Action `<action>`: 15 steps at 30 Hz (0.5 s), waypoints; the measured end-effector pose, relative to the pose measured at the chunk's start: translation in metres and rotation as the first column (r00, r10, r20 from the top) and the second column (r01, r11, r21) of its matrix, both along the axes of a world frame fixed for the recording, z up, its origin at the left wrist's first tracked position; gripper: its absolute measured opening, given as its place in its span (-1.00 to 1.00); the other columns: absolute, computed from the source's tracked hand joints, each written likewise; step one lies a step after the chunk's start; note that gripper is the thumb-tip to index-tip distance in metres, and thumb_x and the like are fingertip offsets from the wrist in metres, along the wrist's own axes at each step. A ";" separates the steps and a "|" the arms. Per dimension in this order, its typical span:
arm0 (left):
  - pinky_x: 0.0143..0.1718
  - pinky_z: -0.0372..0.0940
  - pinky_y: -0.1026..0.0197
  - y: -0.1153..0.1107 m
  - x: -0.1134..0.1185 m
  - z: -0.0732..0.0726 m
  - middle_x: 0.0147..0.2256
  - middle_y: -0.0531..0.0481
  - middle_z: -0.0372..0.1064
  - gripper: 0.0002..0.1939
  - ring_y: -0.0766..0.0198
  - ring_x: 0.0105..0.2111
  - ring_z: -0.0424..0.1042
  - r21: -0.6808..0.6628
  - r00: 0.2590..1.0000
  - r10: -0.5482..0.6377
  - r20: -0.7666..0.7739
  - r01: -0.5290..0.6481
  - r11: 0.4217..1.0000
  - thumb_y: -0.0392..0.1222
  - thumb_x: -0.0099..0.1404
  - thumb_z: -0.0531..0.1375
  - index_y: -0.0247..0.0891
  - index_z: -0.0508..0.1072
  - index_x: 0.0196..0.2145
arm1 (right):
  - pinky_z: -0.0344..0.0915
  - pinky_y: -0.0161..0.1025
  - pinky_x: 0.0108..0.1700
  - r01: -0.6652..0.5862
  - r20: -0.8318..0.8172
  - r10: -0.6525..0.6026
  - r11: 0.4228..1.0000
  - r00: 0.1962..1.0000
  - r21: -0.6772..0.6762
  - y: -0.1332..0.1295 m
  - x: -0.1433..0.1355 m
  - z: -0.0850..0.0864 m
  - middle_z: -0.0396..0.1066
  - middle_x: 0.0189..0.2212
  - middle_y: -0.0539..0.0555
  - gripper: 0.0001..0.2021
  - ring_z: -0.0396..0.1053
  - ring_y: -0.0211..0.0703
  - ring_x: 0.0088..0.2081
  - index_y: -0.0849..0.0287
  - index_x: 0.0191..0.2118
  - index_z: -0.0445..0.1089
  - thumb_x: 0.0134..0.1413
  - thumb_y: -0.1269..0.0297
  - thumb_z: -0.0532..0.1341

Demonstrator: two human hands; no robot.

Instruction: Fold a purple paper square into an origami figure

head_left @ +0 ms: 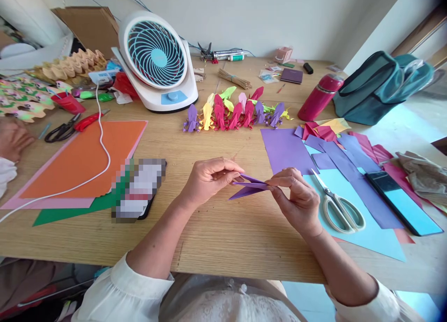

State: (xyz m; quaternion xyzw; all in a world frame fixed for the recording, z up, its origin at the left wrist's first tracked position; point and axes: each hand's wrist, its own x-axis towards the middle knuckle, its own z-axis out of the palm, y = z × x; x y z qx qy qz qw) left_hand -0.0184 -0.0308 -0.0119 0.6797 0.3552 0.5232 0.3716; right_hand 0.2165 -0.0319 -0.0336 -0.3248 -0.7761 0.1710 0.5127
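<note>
Between my two hands, just above the wooden table, is a folded piece of purple paper (pixel 248 190) with several pointed flaps. My left hand (pixel 213 180) pinches one of its upper flaps between thumb and fingertips. On the other side, my right hand (pixel 295 196) grips the narrow end of the paper, thumb below and fingers on top. One lower flap hangs free toward the left. Scissors with pale handles (pixel 340 210) lie to the right of my right hand, on light blue paper (pixel 380 240). A flat purple sheet (pixel 288 150) lies behind that hand.
Folded paper figures (pixel 233 113) stand in a row behind my hands. A white fan (pixel 157 57) is at the back left, a red bottle (pixel 320 97) at the back right. A phone (pixel 141 189) and orange paper (pixel 87 159) lie left. Another person's hand (pixel 14 138) rests far left.
</note>
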 end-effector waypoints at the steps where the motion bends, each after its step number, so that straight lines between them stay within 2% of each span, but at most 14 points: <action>1: -0.32 0.51 0.29 0.001 -0.002 0.000 -0.29 -0.10 0.57 -0.88 0.27 -0.34 0.58 0.049 0.999 -0.001 -0.047 0.003 0.999 -0.23 0.34 0.28 -0.30 0.61 -0.25 | 0.23 -0.04 -0.19 0.000 0.016 0.000 1.000 1.000 0.011 0.000 0.000 0.000 0.47 -0.37 0.01 -0.82 0.39 -0.11 -0.34 0.02 -0.20 0.48 0.19 0.49 0.26; 4: -0.29 0.46 0.31 0.003 -0.008 -0.001 -0.30 -0.08 0.57 -0.88 0.30 -0.33 0.56 0.212 0.978 0.044 -0.206 0.001 0.977 -0.26 0.38 0.23 -0.27 0.59 -0.23 | 0.24 -0.03 -0.19 0.003 0.046 -0.004 1.000 0.999 0.024 0.001 0.001 0.000 0.47 -0.37 0.01 -0.83 0.40 -0.11 -0.35 0.03 -0.19 0.48 0.20 0.47 0.24; 8: -0.25 0.37 0.32 0.002 -0.010 -0.003 -0.30 -0.03 0.54 -0.88 0.33 -0.31 0.52 0.389 0.907 0.175 -0.383 -0.013 0.921 -0.29 0.43 0.16 -0.23 0.52 -0.20 | 0.23 -0.03 -0.18 0.021 0.072 -0.022 1.000 0.997 0.014 0.000 0.000 0.000 0.47 -0.37 0.01 -0.84 0.39 -0.11 -0.34 0.04 -0.21 0.47 0.20 0.48 0.24; 11: -0.26 0.32 0.32 0.002 -0.008 -0.004 -0.32 -0.01 0.50 -0.88 0.34 -0.32 0.48 0.416 0.869 0.215 -0.446 -0.012 0.909 -0.29 0.46 0.12 -0.23 0.46 -0.21 | 0.22 -0.04 -0.16 0.058 0.075 -0.057 0.998 0.996 -0.015 0.000 -0.002 0.000 0.48 -0.36 0.01 -0.85 0.39 -0.12 -0.32 0.05 -0.22 0.47 0.21 0.47 0.25; 15: -0.23 0.29 0.32 0.001 -0.005 -0.003 -0.33 0.01 0.45 -0.89 0.34 -0.32 0.45 0.404 0.855 0.204 -0.477 0.007 0.915 -0.31 0.47 0.10 -0.25 0.42 -0.22 | 0.23 -0.04 -0.16 0.093 0.095 -0.088 0.994 0.992 -0.049 0.002 -0.003 -0.001 0.48 -0.35 0.01 -0.88 0.38 -0.12 -0.32 0.03 -0.18 0.50 0.23 0.40 0.26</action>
